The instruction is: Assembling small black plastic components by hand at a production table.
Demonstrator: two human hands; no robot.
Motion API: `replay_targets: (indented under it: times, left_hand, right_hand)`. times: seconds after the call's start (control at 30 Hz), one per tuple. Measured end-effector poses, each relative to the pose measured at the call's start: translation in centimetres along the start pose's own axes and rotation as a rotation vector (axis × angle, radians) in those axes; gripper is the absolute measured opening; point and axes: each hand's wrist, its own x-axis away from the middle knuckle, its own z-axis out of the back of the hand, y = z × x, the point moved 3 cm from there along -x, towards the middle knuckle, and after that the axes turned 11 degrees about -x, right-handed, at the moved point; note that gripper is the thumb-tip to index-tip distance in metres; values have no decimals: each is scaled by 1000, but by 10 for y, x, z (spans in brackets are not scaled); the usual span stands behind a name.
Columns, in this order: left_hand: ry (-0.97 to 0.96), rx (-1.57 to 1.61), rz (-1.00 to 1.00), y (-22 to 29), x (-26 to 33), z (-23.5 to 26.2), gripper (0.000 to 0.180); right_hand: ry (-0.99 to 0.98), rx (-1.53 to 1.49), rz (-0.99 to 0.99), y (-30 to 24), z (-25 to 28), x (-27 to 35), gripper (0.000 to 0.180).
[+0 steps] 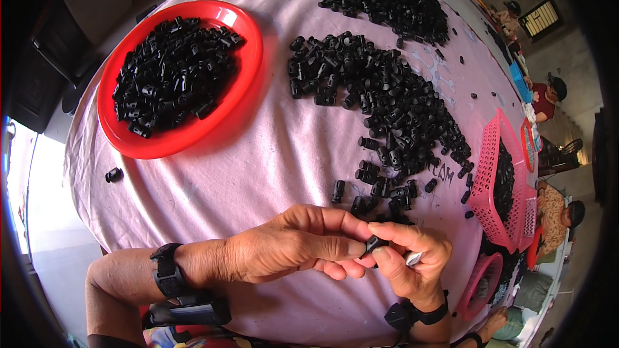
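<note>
Above the table's near edge, my left hand (290, 245) and my right hand (416, 261) meet. Between their thumbs and fingertips they pinch one small black cord lock (375, 243). A small whitish, shiny object (414, 258) pokes out from the curled fingers of my right hand; its kind cannot be made out. Just beyond my hands spreads a heap of black cord locks (387, 103), several lying loose at its near end. To the far left, a red plate (248, 90) carries a pile of similar black pieces (177, 71).
A pink cloth (271, 167) covers the table. One loose cord lock (113, 174) lies below the plate. Another black heap (380, 0) is at the back. A pink basket (485, 187) and a round pink container (480, 290) stand at right. Other people sit along the right side.
</note>
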Motion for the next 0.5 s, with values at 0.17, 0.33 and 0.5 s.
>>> replay_targets:
  times: [0.17, 0.33, 0.5]
  left_hand:
    - [-6, -4, -10, 1, 0, -2, 26]
    - [9, -42, 4, 1, -1, -4, 23]
    - [15, 36, -47, -5, -2, 3, 23]
  right_hand:
    - [15, 50, -11, -3, 1, 0, 25]
    - [41, 53, -20, -3, -2, 2, 31]
    - [110, 185, -58, -5, 2, 8, 29]
